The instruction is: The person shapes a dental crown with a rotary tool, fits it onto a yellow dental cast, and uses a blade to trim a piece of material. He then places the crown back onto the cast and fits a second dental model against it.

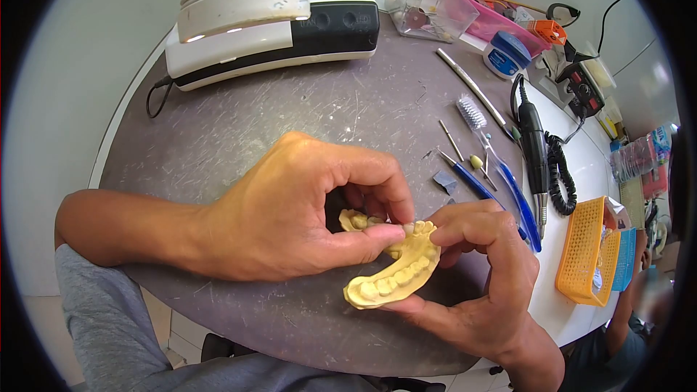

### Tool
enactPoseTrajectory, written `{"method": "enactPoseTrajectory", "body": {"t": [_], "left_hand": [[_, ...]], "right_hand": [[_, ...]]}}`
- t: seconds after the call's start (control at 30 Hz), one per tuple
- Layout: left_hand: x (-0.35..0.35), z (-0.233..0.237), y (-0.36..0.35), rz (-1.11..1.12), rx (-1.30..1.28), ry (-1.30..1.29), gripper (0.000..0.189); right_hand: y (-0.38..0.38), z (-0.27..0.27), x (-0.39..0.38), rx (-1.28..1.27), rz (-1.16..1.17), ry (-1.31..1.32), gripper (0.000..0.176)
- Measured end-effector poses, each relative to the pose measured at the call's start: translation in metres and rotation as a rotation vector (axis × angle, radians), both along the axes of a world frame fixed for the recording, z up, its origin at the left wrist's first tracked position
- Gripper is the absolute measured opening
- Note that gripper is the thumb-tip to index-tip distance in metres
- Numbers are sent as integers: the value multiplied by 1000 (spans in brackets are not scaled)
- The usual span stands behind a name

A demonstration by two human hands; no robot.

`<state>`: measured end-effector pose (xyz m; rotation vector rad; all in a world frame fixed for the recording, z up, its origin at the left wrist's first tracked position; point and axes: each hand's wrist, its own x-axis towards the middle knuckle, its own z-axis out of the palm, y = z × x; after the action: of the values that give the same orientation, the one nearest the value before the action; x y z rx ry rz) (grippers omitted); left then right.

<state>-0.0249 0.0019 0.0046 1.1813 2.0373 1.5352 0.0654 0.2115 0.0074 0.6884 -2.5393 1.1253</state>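
A yellow dental cast (396, 276), shaped like an arch with a row of teeth, is held above the grey table. My right hand (483, 268) grips its right side, thumb underneath and fingers along the upper edge. On the far side of the arch, my left hand (298, 214) pinches with thumb and index finger at a small whitish tooth-like piece (408, 229). The fingertips partly cover this piece, and whether it is separate from the cast cannot be made out.
Beyond my hands on the grey table (239, 112) stands a white-and-black device (334, 29). To the right lie a toothbrush (515, 192), a blue pen-like tool (468, 176), a black handpiece (534, 145) and a yellow basket (581, 250). Another person's arm (623, 312) shows at the far right.
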Motion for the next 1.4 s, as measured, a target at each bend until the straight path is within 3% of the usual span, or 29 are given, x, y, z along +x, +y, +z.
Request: {"method": "enactPoseTrajectory", "body": {"t": [0.5,1.13,1.4], "left_hand": [[0,1,-1,-3,-12,-105,14],[-1,4,-3,14,-43,-61,19],[-2,0,-1,-3,-7,-50,11]], "right_hand": [[1,0,-1,-4,10,15,64],[1,0,-1,16,0,40,63],[0,-1,-1,5,-8,60,62]]}}
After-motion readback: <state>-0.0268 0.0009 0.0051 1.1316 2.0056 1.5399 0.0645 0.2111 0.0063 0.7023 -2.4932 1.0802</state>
